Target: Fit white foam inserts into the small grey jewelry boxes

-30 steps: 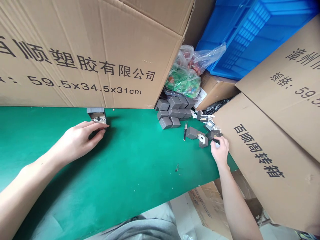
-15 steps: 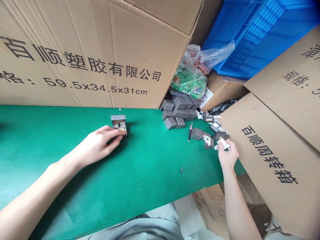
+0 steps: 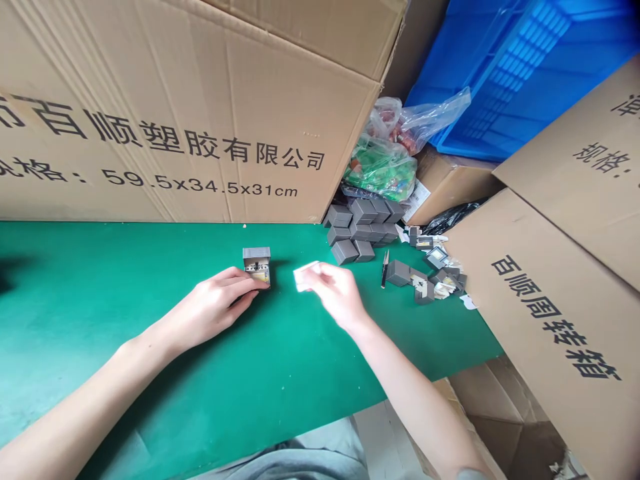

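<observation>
My left hand (image 3: 225, 298) grips the front edge of a small grey box (image 3: 257, 254), which stands on the green table with its lid raised. Inside the box a pale insert with dark marks shows, partly covered by my fingers. To the right of it, my right hand (image 3: 336, 293) pinches a small flat white piece (image 3: 305, 276) above the table. That piece is slightly blurred, so its kind cannot be made out. A gap of table separates the white piece from the box.
Closed grey boxes (image 3: 364, 212) are stacked at the back, with tweezers (image 3: 385, 269) beside them. Opened boxes and white scraps (image 3: 444, 288) lie at the right. Large cartons (image 3: 200, 120) wall the table; a blue crate (image 3: 480, 127) and plastic bags (image 3: 385, 167) stand behind.
My right hand has moved left from the pile of opened boxes, bringing the white piece near the grey box. My left hand keeps its hold on the box.
</observation>
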`<action>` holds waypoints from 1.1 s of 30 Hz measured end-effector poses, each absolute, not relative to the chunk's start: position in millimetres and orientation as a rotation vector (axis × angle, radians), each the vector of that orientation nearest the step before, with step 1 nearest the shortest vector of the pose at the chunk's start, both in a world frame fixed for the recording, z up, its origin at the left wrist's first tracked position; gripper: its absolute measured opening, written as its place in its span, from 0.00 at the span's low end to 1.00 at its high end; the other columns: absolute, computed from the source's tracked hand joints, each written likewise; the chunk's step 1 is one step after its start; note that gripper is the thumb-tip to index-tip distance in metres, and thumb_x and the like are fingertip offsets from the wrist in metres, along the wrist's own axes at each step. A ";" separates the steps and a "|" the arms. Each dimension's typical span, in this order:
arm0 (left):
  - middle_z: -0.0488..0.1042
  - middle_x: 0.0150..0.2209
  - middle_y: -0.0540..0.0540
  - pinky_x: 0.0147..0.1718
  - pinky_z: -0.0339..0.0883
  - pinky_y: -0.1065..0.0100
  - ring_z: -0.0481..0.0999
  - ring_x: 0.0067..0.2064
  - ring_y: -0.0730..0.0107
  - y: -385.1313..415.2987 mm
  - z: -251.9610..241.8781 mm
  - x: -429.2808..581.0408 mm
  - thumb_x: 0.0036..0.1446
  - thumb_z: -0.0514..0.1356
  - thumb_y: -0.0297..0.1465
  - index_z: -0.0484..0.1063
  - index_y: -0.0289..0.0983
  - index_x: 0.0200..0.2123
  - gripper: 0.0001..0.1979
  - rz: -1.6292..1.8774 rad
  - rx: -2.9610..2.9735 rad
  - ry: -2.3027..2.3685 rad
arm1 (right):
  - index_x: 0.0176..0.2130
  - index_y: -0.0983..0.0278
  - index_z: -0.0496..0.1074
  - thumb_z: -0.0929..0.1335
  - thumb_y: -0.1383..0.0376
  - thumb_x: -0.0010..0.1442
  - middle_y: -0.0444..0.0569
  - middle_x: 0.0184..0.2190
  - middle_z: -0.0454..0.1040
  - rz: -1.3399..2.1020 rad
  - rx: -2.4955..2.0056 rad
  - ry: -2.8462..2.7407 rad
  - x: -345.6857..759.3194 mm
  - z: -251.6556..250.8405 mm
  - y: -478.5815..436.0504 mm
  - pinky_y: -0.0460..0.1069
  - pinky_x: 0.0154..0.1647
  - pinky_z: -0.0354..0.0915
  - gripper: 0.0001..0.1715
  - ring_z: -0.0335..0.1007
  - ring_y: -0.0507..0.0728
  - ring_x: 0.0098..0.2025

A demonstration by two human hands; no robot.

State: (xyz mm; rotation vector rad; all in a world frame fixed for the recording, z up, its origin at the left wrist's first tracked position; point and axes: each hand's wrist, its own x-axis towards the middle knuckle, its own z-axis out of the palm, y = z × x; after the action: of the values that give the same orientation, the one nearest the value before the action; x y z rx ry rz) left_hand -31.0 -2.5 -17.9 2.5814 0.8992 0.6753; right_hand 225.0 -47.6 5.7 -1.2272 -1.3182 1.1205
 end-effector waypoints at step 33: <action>0.79 0.53 0.42 0.46 0.73 0.62 0.79 0.47 0.57 -4.3 -1.1 -23.1 0.63 0.57 0.43 0.64 0.39 0.66 0.31 0.664 2.161 1.347 | 0.38 0.63 0.74 0.69 0.41 0.61 0.44 0.29 0.74 1.222 -1.158 -1.268 178.4 -26.5 -29.5 0.45 0.22 0.66 0.28 0.72 0.51 0.25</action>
State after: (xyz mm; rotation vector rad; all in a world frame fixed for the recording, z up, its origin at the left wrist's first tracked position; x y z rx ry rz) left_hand -23.1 -4.3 -1.1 2.1614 1.3470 0.6645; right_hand 178.4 -29.5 -26.5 -1.1582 -1.2675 1.2219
